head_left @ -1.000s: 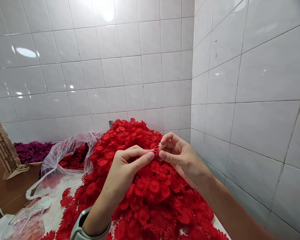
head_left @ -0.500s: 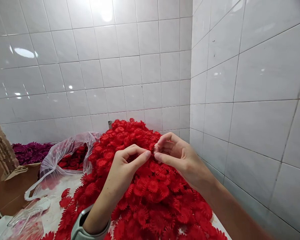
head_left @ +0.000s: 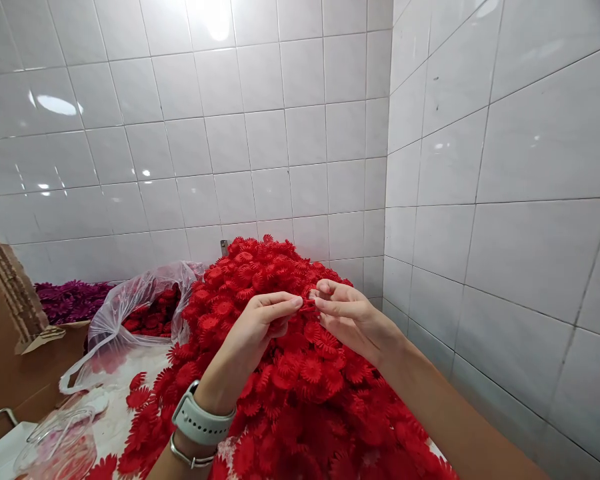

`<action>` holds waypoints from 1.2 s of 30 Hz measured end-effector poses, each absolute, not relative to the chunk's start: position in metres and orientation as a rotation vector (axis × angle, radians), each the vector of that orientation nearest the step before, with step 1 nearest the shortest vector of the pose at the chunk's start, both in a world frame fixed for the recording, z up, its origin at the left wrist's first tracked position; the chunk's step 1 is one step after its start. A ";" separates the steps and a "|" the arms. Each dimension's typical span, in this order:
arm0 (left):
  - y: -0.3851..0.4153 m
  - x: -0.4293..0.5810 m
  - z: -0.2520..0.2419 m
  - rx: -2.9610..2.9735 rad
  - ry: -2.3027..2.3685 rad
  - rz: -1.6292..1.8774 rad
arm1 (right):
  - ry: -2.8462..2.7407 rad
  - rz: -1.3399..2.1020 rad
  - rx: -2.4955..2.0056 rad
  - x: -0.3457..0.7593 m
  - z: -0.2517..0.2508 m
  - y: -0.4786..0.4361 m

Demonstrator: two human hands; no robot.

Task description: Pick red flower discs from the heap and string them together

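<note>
A large heap of red fabric flower heads fills the corner in front of me. Above its top, my left hand and my right hand meet fingertip to fingertip. Both pinch a small red flower piece between them. The left wrist carries a grey watch and a thin bracelet. The held piece is mostly hidden by my fingers.
White tiled walls close in behind and on the right. A clear plastic bag with red flowers lies to the left. A cardboard box holds purple flowers. A clear jar stands at the lower left.
The view has shifted down and my arms have stretched forward, so the watch shows now. My right fingers have flattened lower onto the heap. Both hands still pinch together.
</note>
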State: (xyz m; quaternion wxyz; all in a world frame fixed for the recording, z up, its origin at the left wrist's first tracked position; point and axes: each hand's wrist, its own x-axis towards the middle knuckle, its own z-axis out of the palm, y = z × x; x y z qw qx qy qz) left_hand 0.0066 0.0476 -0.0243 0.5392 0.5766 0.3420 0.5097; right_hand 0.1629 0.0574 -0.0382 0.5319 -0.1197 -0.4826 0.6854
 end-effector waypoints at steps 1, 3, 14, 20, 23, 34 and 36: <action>0.050 0.007 -0.026 1.324 0.792 1.205 | -1.115 1.673 -0.283 0.162 -0.040 0.059; 0.054 0.009 -0.030 1.274 0.792 1.222 | -1.050 1.726 -0.275 0.160 -0.044 0.063; 0.076 0.006 -0.045 1.093 0.886 1.419 | -0.888 1.615 -0.215 0.168 -0.056 0.086; 0.075 0.001 -0.048 1.323 1.027 1.542 | -1.043 1.448 -0.319 0.174 -0.047 0.081; 0.066 0.005 -0.044 1.498 1.049 1.614 | -1.230 1.313 -0.392 0.168 -0.045 0.070; 0.043 0.008 -0.029 1.675 1.050 1.395 | -1.512 0.996 -0.503 0.163 -0.039 0.045; 0.044 0.007 -0.029 1.648 1.055 1.416 | -1.495 0.937 -0.525 0.163 -0.037 0.043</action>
